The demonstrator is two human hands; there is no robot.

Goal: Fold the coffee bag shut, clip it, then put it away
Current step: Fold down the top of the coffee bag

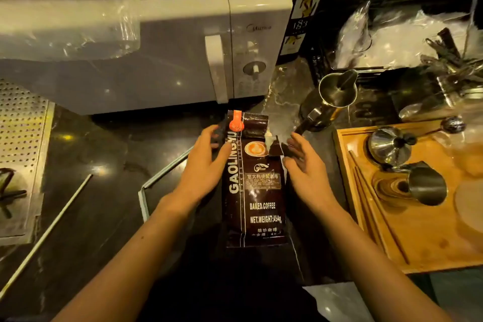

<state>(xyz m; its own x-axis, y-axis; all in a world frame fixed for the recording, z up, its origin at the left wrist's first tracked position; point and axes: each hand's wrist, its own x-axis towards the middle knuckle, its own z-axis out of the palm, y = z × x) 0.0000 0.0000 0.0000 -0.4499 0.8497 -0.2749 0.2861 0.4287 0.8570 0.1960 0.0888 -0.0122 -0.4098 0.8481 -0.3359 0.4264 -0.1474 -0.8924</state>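
Head view, folding stage. The bag (pixel 254 185) lay flat, label up, on the dark glossy counter (pixel 104 165), its top pointing at the microwave (pixel 198 60) and stopping just short of that appliance's front. The left hand (pixel 206 165) rested at the bag's upper left edge, fingers loosely curled against the side, thumb over the printed face. The right hand (pixel 304 165) sat at the upper right edge with fingers spread, their tips touching a torn, ragged flap; whether they pinched it could not be told. The top of the bag appeared partly turned over, an orange round mark (pixel 236 120) showing near its upper left corner; whether this was a clip or print could not be told.

Judged step: the fold, not yet finished. The next move would call for both hands to flatten the ragged top and roll it evenly toward the label before any clip goes on.

Materials: the bag was a dark brown, shiny foil-like film, creased and crinkled at the top, smoother lower down. Right of the bag stood a wooden tray (pixel 431 243) carrying polished steel pitchers (pixel 426 185), rounded and reflective. Left of the bag a thin pale rod (pixel 52 225) lay on the counter.
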